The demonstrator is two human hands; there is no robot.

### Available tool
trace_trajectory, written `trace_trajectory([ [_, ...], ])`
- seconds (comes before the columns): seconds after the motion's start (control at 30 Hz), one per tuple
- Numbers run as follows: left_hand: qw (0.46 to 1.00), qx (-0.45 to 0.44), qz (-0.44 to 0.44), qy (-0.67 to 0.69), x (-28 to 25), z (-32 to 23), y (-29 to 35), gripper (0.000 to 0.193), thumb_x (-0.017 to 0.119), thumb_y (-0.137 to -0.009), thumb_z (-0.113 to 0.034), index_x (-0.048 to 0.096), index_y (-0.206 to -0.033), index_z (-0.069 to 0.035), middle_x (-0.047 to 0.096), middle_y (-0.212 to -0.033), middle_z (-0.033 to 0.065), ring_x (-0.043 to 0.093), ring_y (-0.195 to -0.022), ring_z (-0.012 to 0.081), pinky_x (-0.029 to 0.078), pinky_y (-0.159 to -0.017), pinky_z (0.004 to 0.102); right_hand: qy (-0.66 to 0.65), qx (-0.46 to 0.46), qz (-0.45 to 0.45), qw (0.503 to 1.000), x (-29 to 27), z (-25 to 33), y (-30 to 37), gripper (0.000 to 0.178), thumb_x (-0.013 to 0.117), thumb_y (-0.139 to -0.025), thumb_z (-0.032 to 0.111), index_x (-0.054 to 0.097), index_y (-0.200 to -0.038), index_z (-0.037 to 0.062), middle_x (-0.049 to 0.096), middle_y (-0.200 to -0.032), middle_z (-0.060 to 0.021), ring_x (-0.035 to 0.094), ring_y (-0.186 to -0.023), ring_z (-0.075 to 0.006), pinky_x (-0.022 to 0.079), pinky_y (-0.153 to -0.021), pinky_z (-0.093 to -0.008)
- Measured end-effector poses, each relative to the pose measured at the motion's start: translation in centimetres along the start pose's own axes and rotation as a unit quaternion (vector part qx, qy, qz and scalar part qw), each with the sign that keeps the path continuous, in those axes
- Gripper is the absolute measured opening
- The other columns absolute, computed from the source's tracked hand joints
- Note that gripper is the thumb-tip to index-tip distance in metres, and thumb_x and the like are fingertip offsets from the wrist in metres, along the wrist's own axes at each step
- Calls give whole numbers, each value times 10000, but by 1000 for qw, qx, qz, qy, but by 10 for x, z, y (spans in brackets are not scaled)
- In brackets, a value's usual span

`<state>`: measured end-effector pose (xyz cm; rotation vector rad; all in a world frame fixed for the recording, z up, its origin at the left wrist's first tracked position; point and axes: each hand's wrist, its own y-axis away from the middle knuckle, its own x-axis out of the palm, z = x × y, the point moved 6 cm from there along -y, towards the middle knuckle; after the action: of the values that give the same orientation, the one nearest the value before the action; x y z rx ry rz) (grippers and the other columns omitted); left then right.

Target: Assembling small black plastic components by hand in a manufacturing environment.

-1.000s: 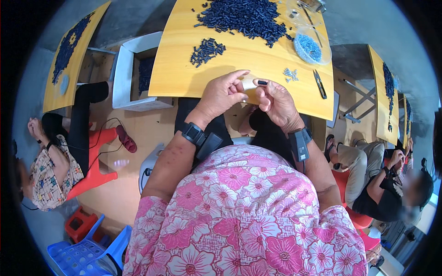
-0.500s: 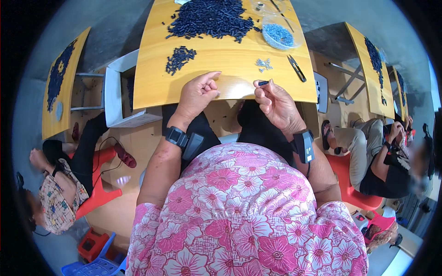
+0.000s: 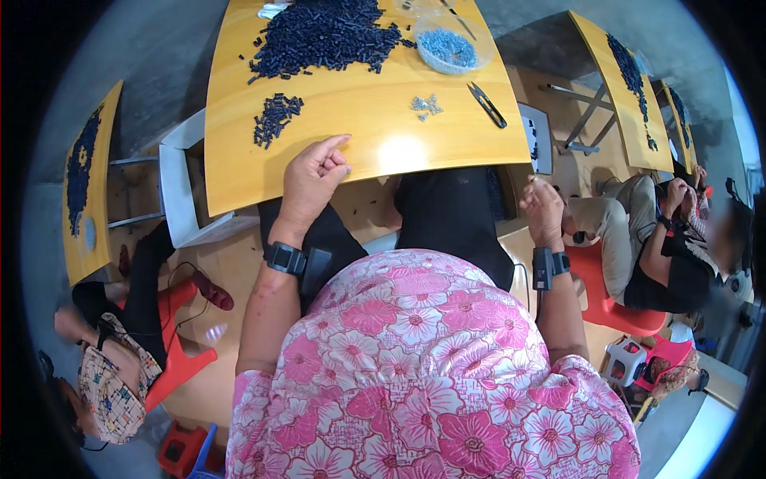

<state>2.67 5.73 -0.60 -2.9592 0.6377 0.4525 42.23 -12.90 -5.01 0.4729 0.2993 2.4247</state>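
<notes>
1. Curling at the yellow bench's near edge, the left hand is seen with thumb and forefinger parted; anything inside its grip cannot be made out.
2. The right hand is held beyond the bench's right corner, its contents unclear.
3. Short dark tubes are piled left, clear pieces and thread snips right.
</notes>
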Motion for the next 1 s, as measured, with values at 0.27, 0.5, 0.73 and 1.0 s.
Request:
trace_trajectory([
  [0.27,999,27,-20,-16,3,-9,1,321,702,-764,5,689,-1077,-66,610,-792,30,573,-669,112,496,-647,242,136,-69,-176,973,-38,-25,-19,162,650,-921,131,642,-1054,39,626,-801,-29,585,-607,-96,527,-545,-234],
  [0.5,999,23,-21,-34,0,-10,1,117,666,-774,-4,708,-874,-49,618,-777,34,590,-665,117,484,-627,238,195,-205,9,959,109,25,1,83,623,-934,100,657,-955,27,555,-696,11,501,-582,-49,401,-529,-183],
  [0.73,997,62,-25,-45,-3,-15,2,46,669,-766,-27,689,-799,-53,617,-752,58,592,-635,170,472,-586,287,388,-326,228,831,256,20,8,142,656,-867,52,677,-1004,21,629,-882,-78,592,-702,-161,475,-613,-264],
  [1.0,998,58,-24,-26,-7,-19,2,49,669,-765,-31,685,-805,-54,620,-759,67,598,-652,195,472,-593,297,574,-397,169,696,320,24,-32,319,597,-806,-3,633,-1117,59,615,-1102,-150,620,-932,-375,510,-780,-429],
])
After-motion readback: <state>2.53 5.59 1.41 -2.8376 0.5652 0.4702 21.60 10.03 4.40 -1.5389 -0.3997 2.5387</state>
